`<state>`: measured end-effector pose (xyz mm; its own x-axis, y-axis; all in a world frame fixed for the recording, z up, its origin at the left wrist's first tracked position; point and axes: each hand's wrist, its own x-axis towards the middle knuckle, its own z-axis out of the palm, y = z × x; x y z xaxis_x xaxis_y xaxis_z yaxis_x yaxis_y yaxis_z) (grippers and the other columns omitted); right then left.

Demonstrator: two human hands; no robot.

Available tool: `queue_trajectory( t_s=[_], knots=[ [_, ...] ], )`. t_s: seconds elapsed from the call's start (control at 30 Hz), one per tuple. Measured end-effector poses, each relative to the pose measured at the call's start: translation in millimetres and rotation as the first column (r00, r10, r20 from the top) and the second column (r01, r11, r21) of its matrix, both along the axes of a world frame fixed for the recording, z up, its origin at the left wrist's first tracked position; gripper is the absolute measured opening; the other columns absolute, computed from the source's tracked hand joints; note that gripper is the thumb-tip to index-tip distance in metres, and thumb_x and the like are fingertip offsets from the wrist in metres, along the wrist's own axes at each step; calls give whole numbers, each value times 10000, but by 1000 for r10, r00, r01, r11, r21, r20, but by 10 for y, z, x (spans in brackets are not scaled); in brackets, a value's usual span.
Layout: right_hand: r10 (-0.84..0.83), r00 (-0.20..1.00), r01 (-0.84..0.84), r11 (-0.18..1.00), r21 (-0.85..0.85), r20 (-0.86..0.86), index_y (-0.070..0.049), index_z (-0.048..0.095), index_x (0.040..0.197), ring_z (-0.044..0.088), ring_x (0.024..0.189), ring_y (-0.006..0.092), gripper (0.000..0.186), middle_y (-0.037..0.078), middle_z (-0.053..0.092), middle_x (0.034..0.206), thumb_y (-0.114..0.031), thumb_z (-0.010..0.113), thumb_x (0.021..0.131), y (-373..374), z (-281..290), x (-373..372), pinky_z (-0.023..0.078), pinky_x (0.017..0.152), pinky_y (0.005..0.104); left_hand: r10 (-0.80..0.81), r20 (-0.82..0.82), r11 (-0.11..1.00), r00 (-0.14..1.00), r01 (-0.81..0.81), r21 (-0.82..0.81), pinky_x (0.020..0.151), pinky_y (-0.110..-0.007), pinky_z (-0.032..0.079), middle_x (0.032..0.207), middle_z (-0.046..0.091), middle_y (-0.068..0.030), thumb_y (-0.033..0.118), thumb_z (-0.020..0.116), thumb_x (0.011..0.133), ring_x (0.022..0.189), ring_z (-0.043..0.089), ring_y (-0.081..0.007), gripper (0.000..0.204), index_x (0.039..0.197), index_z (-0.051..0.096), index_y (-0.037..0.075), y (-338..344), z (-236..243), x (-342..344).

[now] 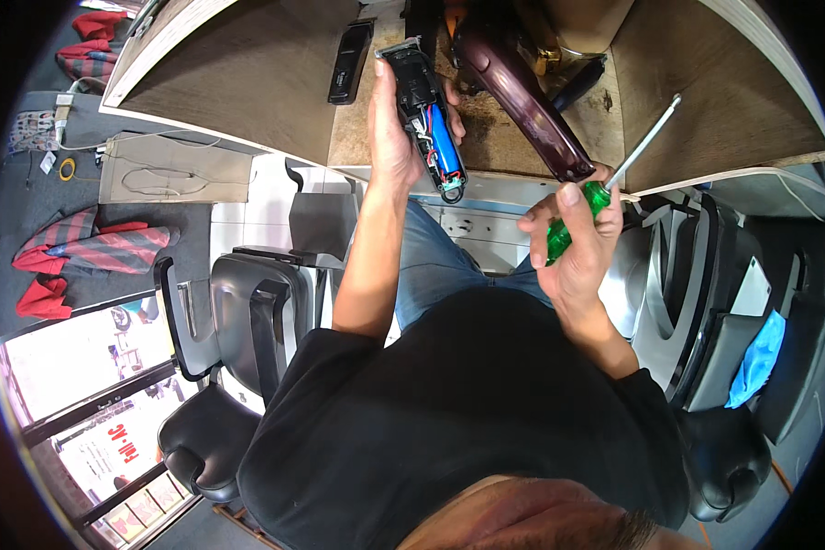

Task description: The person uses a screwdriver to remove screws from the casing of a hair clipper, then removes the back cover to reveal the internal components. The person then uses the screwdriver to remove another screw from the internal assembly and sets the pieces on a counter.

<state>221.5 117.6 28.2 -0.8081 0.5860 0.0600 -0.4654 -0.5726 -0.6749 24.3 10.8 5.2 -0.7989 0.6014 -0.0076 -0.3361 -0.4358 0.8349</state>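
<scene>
Both my grips pinch: left hand the open clipper over the bench, which I'd hold by its hard sides since its wires may tear; right hand a green screwdriver.

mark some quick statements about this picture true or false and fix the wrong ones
1. The left hand holds a hair clipper with its blue battery exposed. True.
2. The right hand holds a screwdriver. True.
3. The screwdriver is red-handled. False: its handle is green.
4. The screwdriver's tip touches the clipper. False: it points up and away from it.
5. A maroon hair dryer lies right of the clipper. True.
</scene>
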Motion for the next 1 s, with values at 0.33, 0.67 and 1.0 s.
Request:
queue_trajectory(
  t_s=[0.33, 0.67, 1.0],
  knots=[
    [135, 990, -123, 970, -211, 43, -87, 528, 1085, 616, 419, 191, 117, 96, 642, 616, -113, 633, 1042, -154, -52, -246, 467, 387, 264, 79, -81, 995, 994, -74, 63, 504, -344, 591, 802, 681, -117, 416, 653, 1024, 589, 690, -213, 418, 1140, 581, 21, -19, -17, 14],
    [151, 972, -107, 966, -237, 177, -64, 569, 1110, 618, 467, 145, 146, 137, 732, 852, -162, 655, 1044, -209, -129, -309, 393, 348, 227, 133, -67, 989, 989, -128, 80, 548, -309, 548, 845, 664, -67, 160, 680, 971, 606, 629, -164, 549, 1483, 484, 159, -14, 63, 18],
    [271, 962, -258, 932, -255, 15, -83, 580, 1043, 466, 419, 75, 156, -21, 503, 682, -210, 670, 1040, -205, -232, -238, 387, 346, 244, 97, -80, 991, 992, -88, 102, 539, -339, 572, 874, 666, -79, 115, 690, 941, 604, 653, -183, 627, 1520, 448, 123, -38, 25, -22]
  ],
)
